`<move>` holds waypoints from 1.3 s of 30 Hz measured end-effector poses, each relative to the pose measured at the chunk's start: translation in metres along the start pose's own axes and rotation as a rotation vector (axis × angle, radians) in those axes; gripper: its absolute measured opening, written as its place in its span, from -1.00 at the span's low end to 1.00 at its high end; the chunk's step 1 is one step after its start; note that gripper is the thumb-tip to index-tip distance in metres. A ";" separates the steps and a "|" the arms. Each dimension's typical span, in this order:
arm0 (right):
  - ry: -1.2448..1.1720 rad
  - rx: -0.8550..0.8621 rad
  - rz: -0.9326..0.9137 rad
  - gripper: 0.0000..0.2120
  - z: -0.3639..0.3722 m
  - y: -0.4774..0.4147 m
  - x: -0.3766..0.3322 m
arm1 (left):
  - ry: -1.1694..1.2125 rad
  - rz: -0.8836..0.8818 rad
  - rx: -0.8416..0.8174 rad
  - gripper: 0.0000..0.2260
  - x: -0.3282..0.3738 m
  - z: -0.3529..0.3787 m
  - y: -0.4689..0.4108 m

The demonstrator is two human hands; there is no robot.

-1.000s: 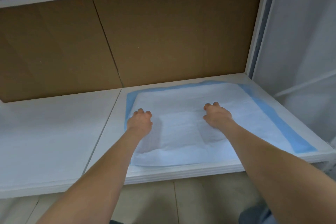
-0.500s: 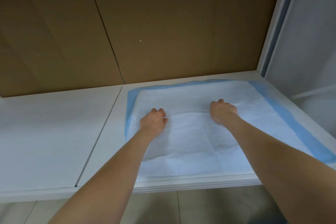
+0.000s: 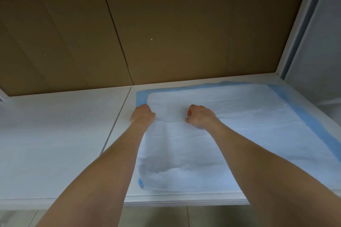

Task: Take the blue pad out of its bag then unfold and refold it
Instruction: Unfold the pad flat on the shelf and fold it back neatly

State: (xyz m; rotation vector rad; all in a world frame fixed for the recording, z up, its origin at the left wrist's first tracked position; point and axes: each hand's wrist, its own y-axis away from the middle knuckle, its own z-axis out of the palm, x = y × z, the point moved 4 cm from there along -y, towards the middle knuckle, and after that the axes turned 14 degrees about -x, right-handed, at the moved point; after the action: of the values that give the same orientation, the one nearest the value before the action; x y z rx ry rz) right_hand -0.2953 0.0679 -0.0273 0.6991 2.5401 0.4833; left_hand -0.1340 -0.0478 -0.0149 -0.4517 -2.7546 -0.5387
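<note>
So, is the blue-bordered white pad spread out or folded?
Spread open: the blue-bordered white pad lies flat on the white shelf, border showing along far and right edges.

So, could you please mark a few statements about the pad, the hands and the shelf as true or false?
1. The blue pad lies spread out on the white shelf. True.
2. The left hand is at the pad's left edge. True.
3. The right hand rests on the bare shelf. False: it is on the pad, nearer its middle.
4. The back panel behind the shelf is white. False: it is brown cardboard.
</note>
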 end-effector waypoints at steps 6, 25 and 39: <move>-0.018 -0.043 0.000 -0.71 -0.002 -0.007 0.002 | 0.166 -0.040 -0.035 -0.78 -0.005 -0.003 -0.017; -0.081 -0.026 -0.020 -0.75 -0.008 -0.012 0.005 | 0.805 0.003 -0.173 -0.62 -0.006 0.002 -0.031; -0.004 -0.007 -0.006 -0.70 -0.004 -0.018 0.001 | 0.377 0.054 -0.083 -0.74 -0.002 0.005 -0.038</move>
State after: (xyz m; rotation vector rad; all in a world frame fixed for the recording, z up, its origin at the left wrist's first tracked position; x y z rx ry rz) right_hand -0.3049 0.0530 -0.0325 0.6897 2.5346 0.4874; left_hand -0.1472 -0.0797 -0.0318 -0.3960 -2.3617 -0.6531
